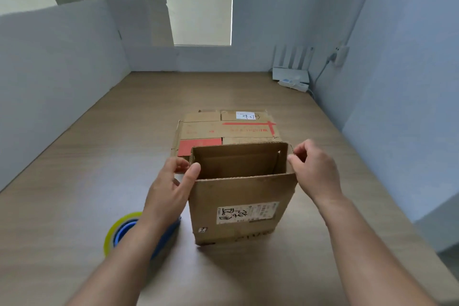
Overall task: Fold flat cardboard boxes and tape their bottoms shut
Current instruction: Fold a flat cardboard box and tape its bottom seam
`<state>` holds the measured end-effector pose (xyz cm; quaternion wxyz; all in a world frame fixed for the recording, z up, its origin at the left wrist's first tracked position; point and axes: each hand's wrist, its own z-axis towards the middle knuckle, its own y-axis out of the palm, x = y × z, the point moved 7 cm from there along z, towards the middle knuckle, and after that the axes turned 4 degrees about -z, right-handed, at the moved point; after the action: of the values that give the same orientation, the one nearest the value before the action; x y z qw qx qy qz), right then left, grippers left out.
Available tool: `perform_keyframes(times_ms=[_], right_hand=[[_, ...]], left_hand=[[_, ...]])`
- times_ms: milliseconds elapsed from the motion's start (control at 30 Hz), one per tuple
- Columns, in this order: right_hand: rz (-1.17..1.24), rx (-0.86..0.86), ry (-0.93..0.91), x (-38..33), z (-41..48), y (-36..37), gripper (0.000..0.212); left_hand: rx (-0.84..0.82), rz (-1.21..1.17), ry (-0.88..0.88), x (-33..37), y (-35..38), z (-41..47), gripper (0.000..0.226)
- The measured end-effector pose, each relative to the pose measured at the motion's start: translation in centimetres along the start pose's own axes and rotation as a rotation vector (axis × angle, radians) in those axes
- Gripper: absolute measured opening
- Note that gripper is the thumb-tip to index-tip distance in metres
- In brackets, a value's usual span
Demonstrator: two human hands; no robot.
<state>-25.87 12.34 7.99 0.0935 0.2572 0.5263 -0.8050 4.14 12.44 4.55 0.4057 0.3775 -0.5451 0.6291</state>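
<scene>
Fingers of the right hand pinch the right wall of the box at its top rim, thumb against the edge; those of the left hand close on the left wall, thumb lying along the near corner. The box stands opened into a tube at mid-frame on the tabletop, top open, label facing the person. Just behind it lies a flat box with red markings. A tape roll sits at lower left, partly hidden by the left forearm.

The step looks to be squaring the tube. It would go best with even outward pressure from both hands until the corners stand true, then the box tipped over so its bottom flaps face up. Whether those flaps are folded yet cannot be seen. A skewed tube would likely leave the flaps misaligned for taping.
</scene>
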Motion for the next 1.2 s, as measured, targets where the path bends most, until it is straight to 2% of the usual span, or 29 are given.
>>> perform_keyframes(times_ms=[100, 233, 333, 400, 533, 600, 700, 733, 800, 833, 900, 967, 1033, 1133, 1200], right_hand=[[0.057, 0.030, -0.024, 0.3, -0.2, -0.1, 0.009], [0.153, -0.008, -0.101, 0.1, -0.6, 0.3, 0.014], [0.138, -0.146, -0.175, -0.3, 0.1, 0.5, 0.033], [0.086, -0.260, -0.203, -0.4, 0.7, 0.6, 0.045], [-0.005, -0.349, -0.274, -0.9, 1.9, 0.7, 0.046], [0.060, -0.394, -0.230, -0.9, 2.8, 1.0, 0.050], [0.267, -0.465, -0.097, -0.9, 4.8, 1.6, 0.069], [0.270, -0.469, -0.072, -0.8, 5.5, 1.8, 0.067], [0.224, -0.466, -0.051, -0.7, 6.2, 2.6, 0.049], [0.211, -0.463, -0.051, -0.7, 6.3, 3.0, 0.037], [0.237, -0.454, -0.063, -0.6, 5.9, 3.8, 0.022], [0.316, -0.455, -0.075, -0.3, 5.6, 4.1, 0.032], [0.485, -0.477, -0.005, 0.6, 5.2, 4.2, 0.044], [0.615, -0.368, 0.122, 2.0, 4.5, 4.1, 0.027], [0.619, -0.306, 0.101, 2.2, 4.0, 4.2, 0.022]], left_hand=[[0.042, -0.009, 0.039, 0.1, 0.1, -0.8, 0.030], [0.134, -0.065, 0.093, 0.5, 0.8, -1.4, 0.030], [0.169, -0.062, 0.084, 0.5, 1.2, -0.9, 0.027], [0.164, -0.016, 0.061, 0.5, 1.4, -0.6, 0.036], [0.128, 0.050, 0.028, 1.0, 1.8, 0.0, 0.041], [0.095, 0.057, 0.028, 1.4, 2.2, 0.2, 0.043], [0.081, 0.029, 0.023, 1.4, 2.5, -0.1, 0.048], [0.070, 0.032, 0.014, 1.2, 2.7, -0.1, 0.043], [0.032, 0.069, -0.021, 0.7, 2.8, -0.1, 0.030], [0.003, 0.088, -0.041, 0.5, 2.9, 0.0, 0.034], [-0.047, 0.108, -0.074, 0.3, 2.9, 0.1, 0.063], [-0.055, 0.087, -0.088, 0.1, 2.8, 0.2, 0.073], [-0.047, 0.056, -0.081, 0.0, 2.8, 0.4, 0.068], [-0.127, 0.110, -0.058, 0.3, 3.1, 0.7, 0.078], [-0.207, 0.182, -0.088, 0.2, 3.1, 1.1, 0.083]])
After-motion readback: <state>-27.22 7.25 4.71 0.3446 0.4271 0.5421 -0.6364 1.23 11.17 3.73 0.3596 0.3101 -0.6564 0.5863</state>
